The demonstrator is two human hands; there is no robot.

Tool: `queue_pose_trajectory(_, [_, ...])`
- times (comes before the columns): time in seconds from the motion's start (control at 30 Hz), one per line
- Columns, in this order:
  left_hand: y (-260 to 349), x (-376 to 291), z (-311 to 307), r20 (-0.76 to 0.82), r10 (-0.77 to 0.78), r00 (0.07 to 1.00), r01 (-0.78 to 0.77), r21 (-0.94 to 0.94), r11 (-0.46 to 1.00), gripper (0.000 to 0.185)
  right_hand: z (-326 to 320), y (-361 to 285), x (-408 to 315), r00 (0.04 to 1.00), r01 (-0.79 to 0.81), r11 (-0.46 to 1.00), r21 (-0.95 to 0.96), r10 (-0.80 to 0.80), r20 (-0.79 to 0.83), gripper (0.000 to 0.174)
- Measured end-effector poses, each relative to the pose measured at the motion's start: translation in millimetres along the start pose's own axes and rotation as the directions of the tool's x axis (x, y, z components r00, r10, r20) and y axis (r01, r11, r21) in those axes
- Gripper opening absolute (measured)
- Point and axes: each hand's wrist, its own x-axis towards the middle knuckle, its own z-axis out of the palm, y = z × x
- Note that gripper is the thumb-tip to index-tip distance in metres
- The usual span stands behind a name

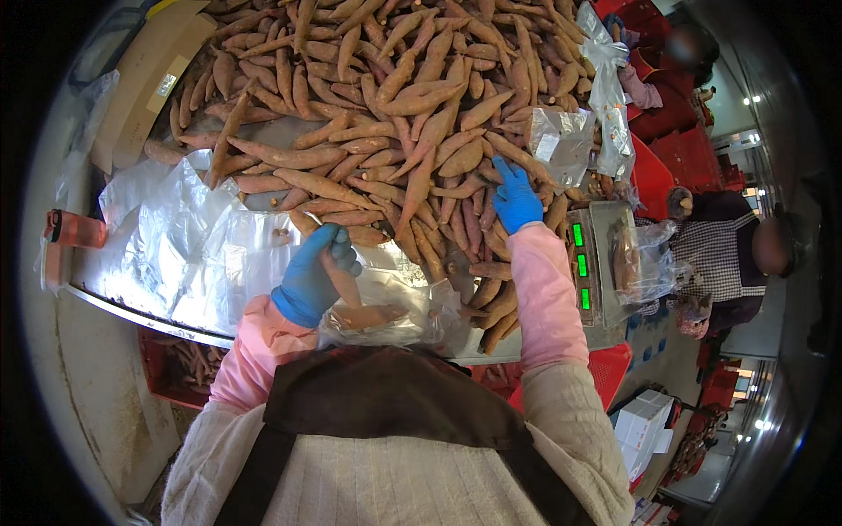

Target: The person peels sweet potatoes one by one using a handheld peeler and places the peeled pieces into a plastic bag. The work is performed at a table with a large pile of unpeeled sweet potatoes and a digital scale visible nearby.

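My left hand (316, 273), in a blue glove, is closed around a long sweet potato (342, 283) whose ends stick out above and below the fist. Close beside it, at my front, lies a clear plastic bag (401, 296) with a sweet potato (371, 316) in it. My right hand (518, 199), also gloved in blue, reaches onto the right side of a big heap of sweet potatoes (316, 184). Its index finger is stretched out over the roots, and I see nothing held in it; the palm side is hidden.
Flat clear bags (177, 243) lie left, near a red-lidded bottle (75, 229) and a cardboard box (154, 85). At right stands a scale (582, 269) with lit displays and a filled bag (635, 263). Two people work beyond. Red crates (154, 371) sit below the table.
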Motion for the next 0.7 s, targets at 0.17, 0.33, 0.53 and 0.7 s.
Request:
queue_pose_trajectory(0.17, [4.7,-3.8,5.0,-0.006,0.131,0.991,-0.131,0.019,0.991,0.013,-2.3,-16.3,-17.3,0.994,-0.032,0.999,0.041,0.027,0.107,0.049])
queue_pose_trajectory(0.33, [4.0,-0.9,17.4,-0.07,0.15,0.986,-0.135,0.181,0.974,0.032,-6.8,-60.2,-69.3,0.872,-0.489,0.444,0.75,0.238,0.428,0.044])
queue_pose_trajectory(0.53, [-15.8,14.4,41.8,-0.043,0.176,0.983,-0.134,0.485,0.864,0.032,20.9,-153.3,-123.6,0.952,-0.302,0.249,0.92,0.123,0.279,0.039])
queue_pose_trajectory(0.7, [-7.7,1.2,42.5,0.155,0.309,0.938,-0.303,0.799,0.519,0.028,-28.0,-155.6,-110.3,0.998,-0.064,0.379,0.923,0.051,0.049,0.015])
